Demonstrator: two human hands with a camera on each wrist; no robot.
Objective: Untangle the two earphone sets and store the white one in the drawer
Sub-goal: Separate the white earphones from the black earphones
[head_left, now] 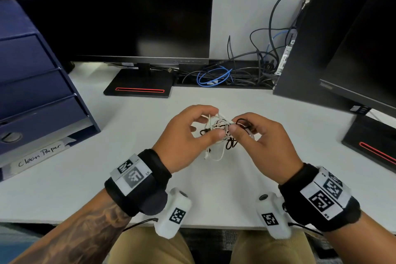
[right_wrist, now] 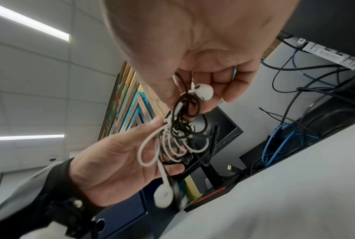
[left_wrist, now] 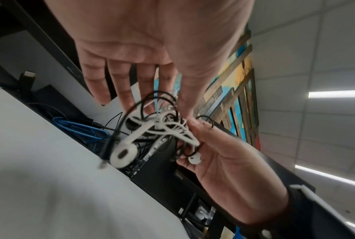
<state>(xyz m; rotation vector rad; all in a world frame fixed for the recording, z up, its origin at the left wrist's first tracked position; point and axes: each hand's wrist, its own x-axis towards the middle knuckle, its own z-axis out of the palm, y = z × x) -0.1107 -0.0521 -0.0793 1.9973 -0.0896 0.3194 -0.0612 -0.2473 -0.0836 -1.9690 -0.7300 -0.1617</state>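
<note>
A knot of white earphones [head_left: 219, 124] and black earphones [head_left: 232, 145] hangs above the white desk [head_left: 128, 156], held between both hands. My left hand [head_left: 215, 123] pinches the left side of the knot with thumb and fingers. My right hand [head_left: 235, 123] pinches the right side, where a black loop [head_left: 244, 123] sticks out. In the left wrist view one white earbud [left_wrist: 123, 155] dangles, blurred. A second white earbud [left_wrist: 195, 159] lies in my right hand's palm [left_wrist: 223, 161]. The right wrist view shows that earbud [right_wrist: 203, 91] and white loops [right_wrist: 150, 153]. The blue drawer unit [head_left: 38, 92] stands left, its drawers closed.
A dark monitor [head_left: 117, 10] on a black stand [head_left: 139, 88] fills the back. A cable tray with blue and black cables [head_left: 214, 77] lies behind the hands. A second monitor [head_left: 364, 49] and its base [head_left: 372, 143] stand right. A "Clean Paper" label [head_left: 40, 154] sits under the drawers.
</note>
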